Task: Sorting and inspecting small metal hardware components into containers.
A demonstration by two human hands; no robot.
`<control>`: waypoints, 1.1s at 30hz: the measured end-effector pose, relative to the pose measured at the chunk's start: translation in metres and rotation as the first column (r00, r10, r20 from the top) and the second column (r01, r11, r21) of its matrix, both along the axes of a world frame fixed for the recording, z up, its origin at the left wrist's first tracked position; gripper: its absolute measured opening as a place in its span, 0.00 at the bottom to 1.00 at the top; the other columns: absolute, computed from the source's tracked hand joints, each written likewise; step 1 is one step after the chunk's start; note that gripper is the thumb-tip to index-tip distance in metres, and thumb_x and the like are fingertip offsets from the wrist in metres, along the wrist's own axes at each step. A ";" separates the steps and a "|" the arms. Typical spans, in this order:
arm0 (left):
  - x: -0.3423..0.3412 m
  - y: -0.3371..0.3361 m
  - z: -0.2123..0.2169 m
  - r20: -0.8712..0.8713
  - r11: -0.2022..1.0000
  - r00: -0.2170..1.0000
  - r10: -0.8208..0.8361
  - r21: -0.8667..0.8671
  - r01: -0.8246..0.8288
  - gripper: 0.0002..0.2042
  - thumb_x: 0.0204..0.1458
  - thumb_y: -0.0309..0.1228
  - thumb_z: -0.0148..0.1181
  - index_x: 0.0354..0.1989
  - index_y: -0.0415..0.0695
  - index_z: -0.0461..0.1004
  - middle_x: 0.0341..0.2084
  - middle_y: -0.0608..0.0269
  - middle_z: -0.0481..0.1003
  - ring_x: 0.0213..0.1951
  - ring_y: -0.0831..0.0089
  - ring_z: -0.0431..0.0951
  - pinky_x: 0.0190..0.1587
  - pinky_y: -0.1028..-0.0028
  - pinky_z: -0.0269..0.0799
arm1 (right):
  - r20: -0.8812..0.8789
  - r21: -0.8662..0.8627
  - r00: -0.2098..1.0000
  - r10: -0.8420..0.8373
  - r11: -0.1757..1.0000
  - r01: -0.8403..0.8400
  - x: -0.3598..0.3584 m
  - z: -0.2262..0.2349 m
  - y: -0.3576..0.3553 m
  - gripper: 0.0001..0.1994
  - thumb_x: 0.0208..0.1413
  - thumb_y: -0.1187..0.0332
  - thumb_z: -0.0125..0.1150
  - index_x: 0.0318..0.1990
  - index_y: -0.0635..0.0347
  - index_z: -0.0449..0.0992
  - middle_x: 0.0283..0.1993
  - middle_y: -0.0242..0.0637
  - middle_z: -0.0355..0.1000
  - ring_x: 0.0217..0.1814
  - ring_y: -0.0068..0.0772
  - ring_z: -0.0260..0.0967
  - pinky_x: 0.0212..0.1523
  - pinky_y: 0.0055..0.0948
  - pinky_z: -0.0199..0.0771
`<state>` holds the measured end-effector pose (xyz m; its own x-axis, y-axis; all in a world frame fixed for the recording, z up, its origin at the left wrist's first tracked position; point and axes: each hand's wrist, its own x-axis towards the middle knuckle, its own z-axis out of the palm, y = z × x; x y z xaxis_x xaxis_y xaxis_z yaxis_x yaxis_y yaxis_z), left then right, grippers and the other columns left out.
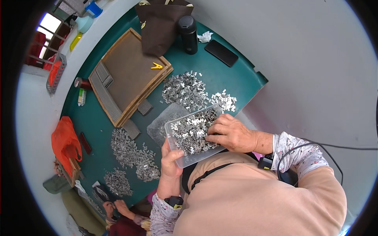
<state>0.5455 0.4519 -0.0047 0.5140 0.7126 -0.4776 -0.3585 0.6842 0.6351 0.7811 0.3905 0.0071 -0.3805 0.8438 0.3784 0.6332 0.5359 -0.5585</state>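
At the table's near edge, head view: here's the clear tub (200, 156), loaded with silvery pieces (191, 131), right before the person's body, probably for short reaches; whether the table (252, 75) takes any weight, I can't tell.
Left hand: this one (171, 160) has the tub's corner clasped, thumb over the rim, other fingers mostly hidden; looks like steadying.
Right hand: over the opposite end goes this one (233, 133), fingers curled among the pieces; pinching any? Can't tell from here.
Sheet: cloudy plastic (156, 125), poking out beyond the tub.
Piles: a broad one (185, 89) and a brighter one (223, 101) just beside it, perhaps apart to avoid mixing.
Tray: wooden frame (132, 59), grey strips (105, 96) lined along its left side, likely to lie straight; yellow clip (156, 66) near a corner.
Bottle and phone: bottle (188, 37), phone (221, 53), both toward the far edge, presumably out of the way.
Co-worker: hands (123, 207) down at lower left; their grip, I can't tell.
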 end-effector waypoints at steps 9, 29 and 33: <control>0.019 0.014 -0.009 -0.022 0.999 0.999 0.028 -0.038 -0.029 0.33 0.32 0.27 0.59 0.55 0.32 0.64 0.47 0.53 0.72 0.50 0.59 0.73 0.58 0.64 0.64 | -0.117 0.011 0.990 -0.078 0.997 0.079 0.031 0.003 0.011 0.15 0.37 0.78 0.61 0.39 0.62 0.76 0.39 0.39 0.70 0.41 0.42 0.67 0.44 0.39 0.66; -0.085 -0.013 -0.014 -0.204 0.959 0.947 0.250 -0.080 -0.270 0.35 0.33 0.25 0.56 0.58 0.32 0.61 0.50 0.50 0.70 0.52 0.57 0.71 0.59 0.62 0.64 | 0.167 -0.118 0.867 -0.470 0.863 0.491 0.040 -0.156 0.004 0.19 0.45 0.75 0.61 0.48 0.62 0.70 0.51 0.46 0.64 0.58 0.49 0.60 0.62 0.50 0.55; -0.080 -0.012 -0.012 -0.218 0.956 0.941 0.259 -0.085 -0.282 0.36 0.33 0.25 0.57 0.58 0.32 0.60 0.51 0.50 0.70 0.53 0.56 0.71 0.59 0.61 0.63 | 0.200 -0.147 0.867 -0.456 0.861 0.487 0.042 -0.176 0.022 0.20 0.47 0.70 0.63 0.49 0.62 0.70 0.55 0.45 0.63 0.63 0.46 0.57 0.66 0.51 0.50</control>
<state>0.4650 0.4399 -0.0166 0.1936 0.7462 -0.6369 -0.4124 0.6510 0.6373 0.8227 0.4123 -0.1692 0.0406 0.9853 0.1662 0.8689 0.0473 -0.4928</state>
